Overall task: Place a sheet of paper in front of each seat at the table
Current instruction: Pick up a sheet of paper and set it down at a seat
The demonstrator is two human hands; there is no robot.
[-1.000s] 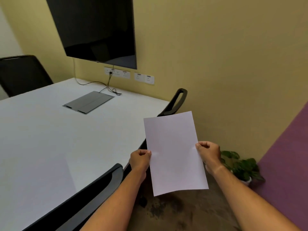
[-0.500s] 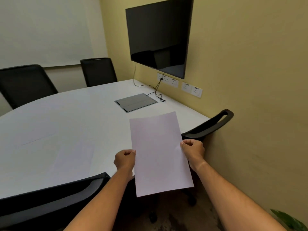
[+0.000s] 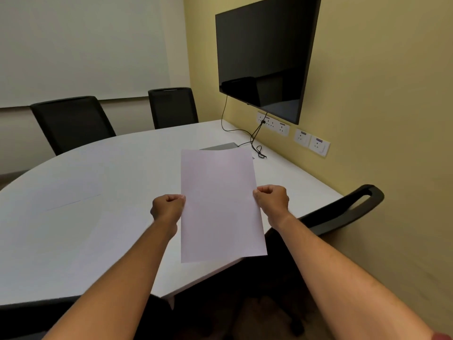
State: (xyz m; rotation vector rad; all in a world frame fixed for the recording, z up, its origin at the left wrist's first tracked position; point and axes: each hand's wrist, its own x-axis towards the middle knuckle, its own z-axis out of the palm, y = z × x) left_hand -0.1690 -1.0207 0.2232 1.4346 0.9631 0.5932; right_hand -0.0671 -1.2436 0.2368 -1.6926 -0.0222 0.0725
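I hold one white sheet of paper (image 3: 218, 204) upright over the near right part of the white oval table (image 3: 117, 173). My left hand (image 3: 168, 208) pinches its left edge and my right hand (image 3: 270, 201) pinches its right edge, both about halfway up. Another sheet (image 3: 66, 217) lies flat on the table to the left, faint against the white top. A black chair (image 3: 343, 212) stands tucked in at the near right corner. Two more black chairs (image 3: 73, 121) (image 3: 172, 107) stand along the far side.
A dark wall screen (image 3: 264, 52) hangs on the yellow wall at right, with sockets (image 3: 273, 123) and a black cable (image 3: 255, 138) running down onto the table. A grey cover plate (image 3: 219, 146) peeks out behind the sheet. A chair back (image 3: 31, 315) sits at the lower left.
The view has swung left and over the table. The sheet, still held in both hands, has moved from beside the table to above its near right part; the plant is out of view.
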